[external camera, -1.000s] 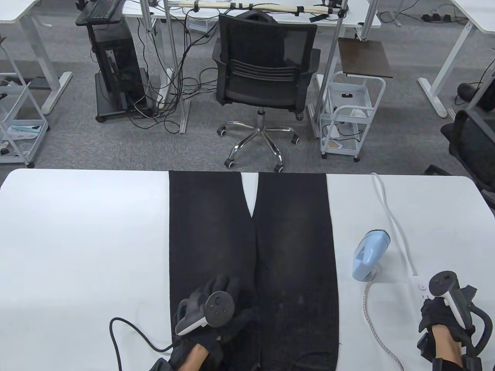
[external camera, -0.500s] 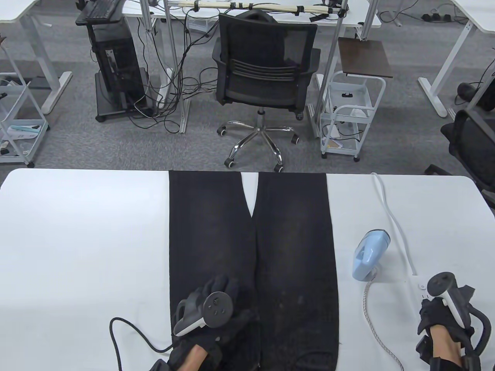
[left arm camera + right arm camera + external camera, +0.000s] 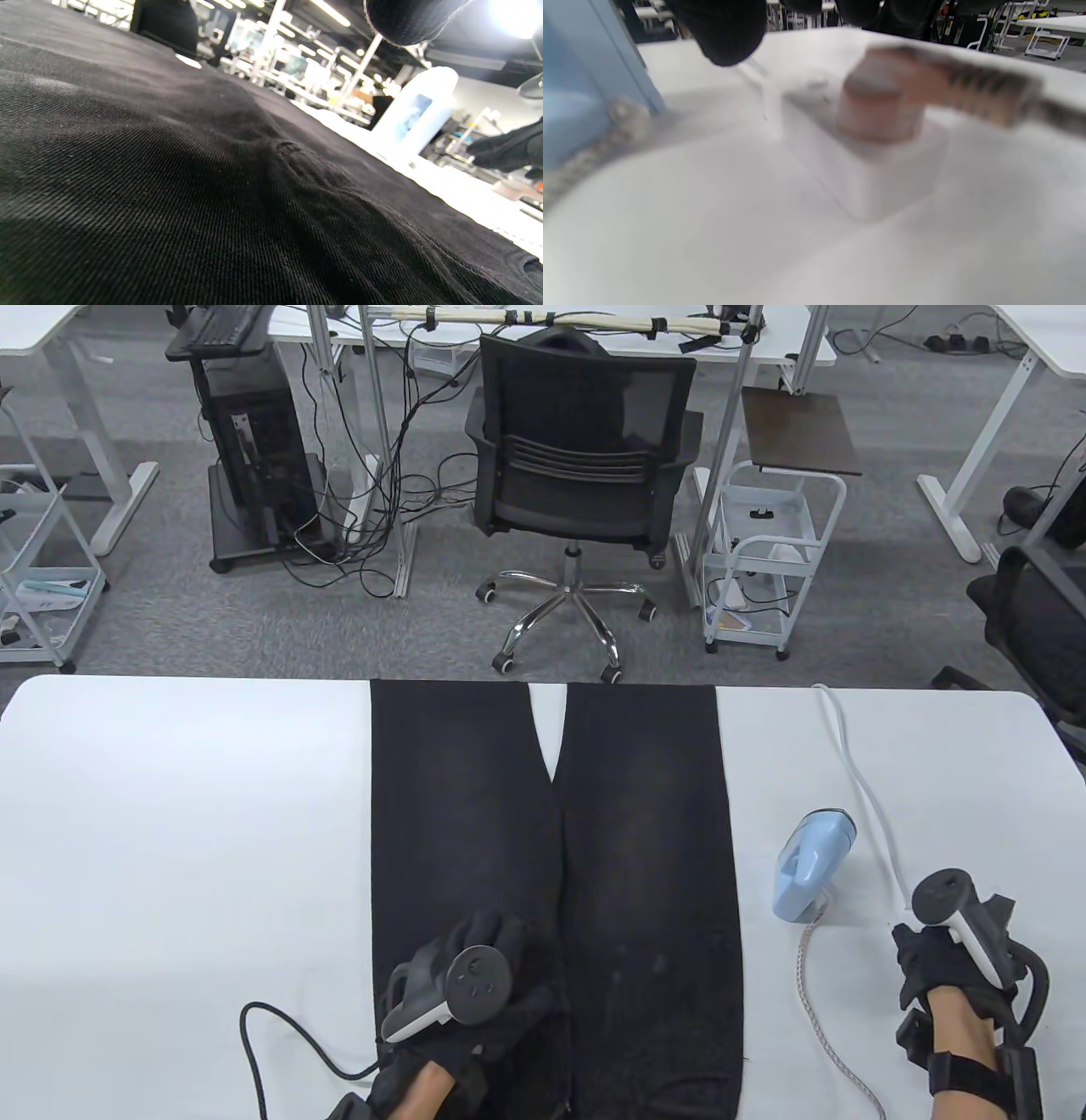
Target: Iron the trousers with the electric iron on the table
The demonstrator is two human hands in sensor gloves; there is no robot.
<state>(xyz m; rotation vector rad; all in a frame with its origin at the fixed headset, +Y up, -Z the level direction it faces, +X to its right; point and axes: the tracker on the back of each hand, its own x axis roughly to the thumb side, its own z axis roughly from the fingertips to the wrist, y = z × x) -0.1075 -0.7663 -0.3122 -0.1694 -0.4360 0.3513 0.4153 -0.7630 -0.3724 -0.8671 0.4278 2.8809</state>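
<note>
Beyond the table's far edge a black office chair stands on grey carpet. To its left is a black computer stand amid tangled cables; to its right, a white wire trolley. What looks like another dark chair sits far right.

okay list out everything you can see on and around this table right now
trousers: one, black, flat across the table middle
iron: one, light blue, standing right of the trousers
power strip: one, white, by the right hand, plug in it
table: one, white
office chair: one, black, behind the table
cart: one, white, right of the chair
left hand: black glove, rests on the trousers
right hand: black glove, beside the iron, holds nothing
</note>
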